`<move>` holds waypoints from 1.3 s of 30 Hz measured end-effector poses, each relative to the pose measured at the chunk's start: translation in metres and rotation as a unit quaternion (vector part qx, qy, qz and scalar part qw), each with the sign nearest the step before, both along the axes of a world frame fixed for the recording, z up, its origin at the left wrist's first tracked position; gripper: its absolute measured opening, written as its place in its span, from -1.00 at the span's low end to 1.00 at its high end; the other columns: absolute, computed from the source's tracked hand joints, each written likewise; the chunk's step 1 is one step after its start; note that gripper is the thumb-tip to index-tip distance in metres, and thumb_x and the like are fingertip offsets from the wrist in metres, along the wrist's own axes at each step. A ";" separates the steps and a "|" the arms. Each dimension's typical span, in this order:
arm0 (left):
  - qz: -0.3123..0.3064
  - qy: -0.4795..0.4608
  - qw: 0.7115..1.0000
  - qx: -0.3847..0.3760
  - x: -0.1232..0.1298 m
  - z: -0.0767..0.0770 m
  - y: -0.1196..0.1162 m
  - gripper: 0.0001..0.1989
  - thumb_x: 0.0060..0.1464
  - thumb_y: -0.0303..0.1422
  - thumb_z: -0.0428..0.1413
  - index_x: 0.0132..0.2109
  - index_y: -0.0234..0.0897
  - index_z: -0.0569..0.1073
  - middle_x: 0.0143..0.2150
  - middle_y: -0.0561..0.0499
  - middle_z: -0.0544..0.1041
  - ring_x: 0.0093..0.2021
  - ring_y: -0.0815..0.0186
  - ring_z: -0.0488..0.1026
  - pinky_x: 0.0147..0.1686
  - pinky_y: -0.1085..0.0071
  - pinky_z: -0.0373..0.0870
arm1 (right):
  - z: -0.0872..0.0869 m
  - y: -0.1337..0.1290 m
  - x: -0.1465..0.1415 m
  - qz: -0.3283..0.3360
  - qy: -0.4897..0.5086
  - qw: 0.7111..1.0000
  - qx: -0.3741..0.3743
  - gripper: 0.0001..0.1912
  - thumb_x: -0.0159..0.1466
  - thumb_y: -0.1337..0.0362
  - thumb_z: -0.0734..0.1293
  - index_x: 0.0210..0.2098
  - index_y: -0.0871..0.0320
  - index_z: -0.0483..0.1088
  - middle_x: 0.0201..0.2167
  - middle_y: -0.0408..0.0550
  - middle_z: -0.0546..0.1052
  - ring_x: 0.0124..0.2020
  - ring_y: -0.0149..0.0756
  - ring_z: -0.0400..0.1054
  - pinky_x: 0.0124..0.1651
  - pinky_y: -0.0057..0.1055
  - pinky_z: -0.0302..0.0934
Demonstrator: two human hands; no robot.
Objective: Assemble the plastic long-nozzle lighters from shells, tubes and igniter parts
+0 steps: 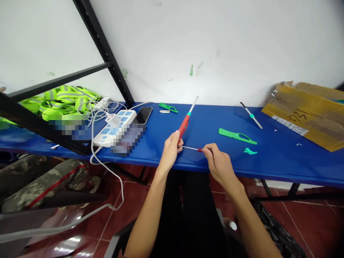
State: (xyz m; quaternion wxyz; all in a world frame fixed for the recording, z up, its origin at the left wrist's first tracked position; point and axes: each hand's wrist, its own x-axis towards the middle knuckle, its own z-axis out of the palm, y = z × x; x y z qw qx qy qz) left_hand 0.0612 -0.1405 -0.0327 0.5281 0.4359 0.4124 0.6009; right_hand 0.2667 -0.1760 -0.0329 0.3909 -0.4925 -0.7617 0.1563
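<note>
I see the right hand (pixel 219 163) pinching a red-handled screwdriver (pixel 190 148), shaft reaching the red stick lighter (pixel 185 125) gripped by the left hand (pixel 170 147); nozzle (pixel 194 103) attached, work seemingly unfinished. Right of the lighter lie a loose green casing piece (pixel 227 133) and, farther, a collared tube (pixel 252 115).

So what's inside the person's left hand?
The left hand grips a red tool, its pale tube poking out. The part inside the grip is covered. The right hand holds a screwdriver reaching those fingers; I can't see its tip.
</note>
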 end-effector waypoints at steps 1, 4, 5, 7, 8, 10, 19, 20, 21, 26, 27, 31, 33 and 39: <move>0.005 -0.006 1.000 0.001 0.000 0.000 0.000 -0.40 0.29 0.23 0.21 -0.30 -0.23 0.32 -0.44 0.16 0.20 -0.51 0.48 0.06 -0.54 0.50 0.04 | 0.000 0.001 0.001 0.018 0.001 1.000 -0.019 -0.72 0.60 -0.01 0.21 -0.01 0.06 0.35 -0.42 -0.17 0.54 -0.50 -0.23 0.44 -0.33 -0.33 0.26; 0.004 -0.007 1.000 0.000 0.001 0.001 -0.001 -0.41 0.30 0.24 0.20 -0.26 -0.23 0.36 -0.43 0.16 0.22 -0.51 0.48 0.07 -0.54 0.50 0.05 | 0.002 0.003 0.006 0.077 0.037 0.996 -0.028 -0.72 0.60 0.02 0.24 0.12 0.07 0.32 -0.15 -0.04 0.64 -0.29 -0.23 0.55 -0.16 -0.32 0.38; -0.002 -0.002 1.000 -0.003 0.001 0.001 -0.001 -0.41 0.30 0.24 0.19 -0.26 -0.23 0.36 -0.43 0.15 0.23 -0.51 0.47 0.08 -0.55 0.49 0.05 | 0.003 0.004 0.006 0.082 0.048 0.995 -0.021 -0.74 0.60 0.03 0.23 0.08 0.07 0.34 -0.12 -0.01 0.64 -0.25 -0.23 0.55 -0.14 -0.32 0.38; -0.007 0.006 1.000 -0.006 0.000 0.002 -0.001 -0.40 0.32 0.25 0.16 -0.27 -0.23 0.35 -0.42 0.14 0.24 -0.51 0.47 0.09 -0.55 0.49 0.04 | 0.003 0.006 0.006 0.072 0.044 0.996 -0.018 -0.70 0.62 0.01 0.20 -0.11 0.06 0.38 -0.23 -0.06 0.63 -0.30 -0.25 0.53 -0.18 -0.34 0.34; -0.007 0.005 1.000 -0.005 0.000 0.002 -0.001 -0.40 0.33 0.25 0.15 -0.27 -0.23 0.34 -0.42 0.14 0.23 -0.51 0.47 0.09 -0.55 0.49 0.04 | 0.003 0.006 0.006 0.064 0.029 0.997 -0.023 -0.64 0.63 0.00 0.18 -0.21 0.05 0.37 -0.34 -0.10 0.60 -0.37 -0.26 0.50 -0.22 -0.34 0.31; 0.001 -0.002 1.000 -0.001 0.000 0.002 0.000 -0.41 0.35 0.23 0.14 -0.27 -0.23 0.33 -0.42 0.15 0.22 -0.51 0.47 0.07 -0.55 0.49 0.01 | 0.003 0.006 0.004 0.058 -0.004 0.998 -0.033 -0.58 0.65 0.00 0.14 -0.27 0.04 0.36 -0.45 -0.15 0.55 -0.43 -0.25 0.47 -0.25 -0.33 0.27; 0.009 0.022 1.000 -0.003 0.002 0.006 -0.003 -0.38 0.34 0.27 0.11 -0.27 -0.22 0.33 -0.39 0.12 0.26 -0.48 0.46 0.10 -0.54 0.49 0.05 | -0.001 0.006 0.003 0.069 0.038 0.997 0.015 -0.73 0.63 0.05 0.21 -0.11 0.05 0.38 -0.21 -0.05 0.64 -0.25 -0.25 0.56 -0.14 -0.34 0.35; 0.005 0.022 1.000 -0.002 0.002 0.006 -0.003 -0.39 0.34 0.27 0.11 -0.26 -0.22 0.34 -0.38 0.12 0.26 -0.48 0.46 0.11 -0.54 0.49 0.06 | -0.002 0.006 0.002 0.049 0.022 0.999 0.012 -0.66 0.64 0.03 0.17 -0.20 0.05 0.37 -0.33 -0.09 0.60 -0.34 -0.26 0.52 -0.20 -0.34 0.31; 0.003 0.019 1.000 0.001 0.002 0.006 -0.002 -0.39 0.34 0.27 0.11 -0.24 -0.22 0.35 -0.39 0.12 0.26 -0.49 0.46 0.11 -0.54 0.49 0.06 | -0.003 0.006 0.001 0.033 0.004 0.999 0.007 -0.59 0.65 0.02 0.13 -0.27 0.04 0.35 -0.42 -0.12 0.56 -0.42 -0.28 0.47 -0.25 -0.34 0.27; 0.002 -0.017 1.000 0.003 0.001 0.002 0.000 -0.43 0.36 0.25 0.12 -0.08 -0.22 0.43 -0.39 0.15 0.25 -0.51 0.47 0.07 -0.56 0.50 0.01 | 0.001 0.006 0.003 0.078 0.021 0.997 0.008 -0.76 0.61 0.01 0.24 0.00 0.05 0.35 -0.08 -0.01 0.62 -0.20 -0.24 0.54 -0.11 -0.32 0.37; 0.000 -0.018 1.000 0.002 0.001 0.002 0.000 -0.43 0.37 0.24 0.11 -0.03 -0.22 0.45 -0.39 0.15 0.27 -0.51 0.47 0.08 -0.55 0.51 0.01 | 0.001 0.006 0.004 0.096 0.036 0.995 0.009 -0.78 0.60 0.04 0.27 0.05 0.04 0.33 0.01 0.03 0.61 -0.13 -0.24 0.55 -0.05 -0.31 0.39; -0.009 -0.022 1.000 -0.010 0.000 0.003 -0.002 -0.32 0.40 0.25 0.07 0.30 -0.20 0.41 -0.37 0.15 0.31 -0.51 0.46 0.12 -0.55 0.52 0.05 | 0.000 0.006 0.005 0.080 0.058 0.995 0.004 -0.81 0.60 0.08 0.29 -0.04 0.06 0.40 -0.17 -0.06 0.64 -0.29 -0.30 0.53 -0.18 -0.38 0.37; -0.023 -0.026 0.999 -0.016 -0.001 0.004 -0.002 -0.25 0.39 0.27 0.07 0.41 -0.19 0.36 -0.36 0.15 0.32 -0.52 0.47 0.13 -0.55 0.51 0.07 | -0.001 0.005 0.002 0.041 0.047 0.998 0.010 -0.74 0.61 0.07 0.28 -0.15 0.07 0.43 -0.38 -0.16 0.58 -0.46 -0.34 0.44 -0.31 -0.40 0.30; -0.047 -0.036 0.998 0.005 -0.003 0.003 -0.002 -0.23 0.42 0.23 0.06 0.50 -0.19 0.35 -0.29 0.06 0.49 -0.44 0.40 0.41 -0.36 0.45 0.40 | 0.001 0.002 0.002 0.081 0.040 0.996 0.016 -0.80 0.60 0.10 0.30 0.04 0.06 0.45 -0.17 -0.07 0.66 -0.25 -0.28 0.57 -0.18 -0.37 0.40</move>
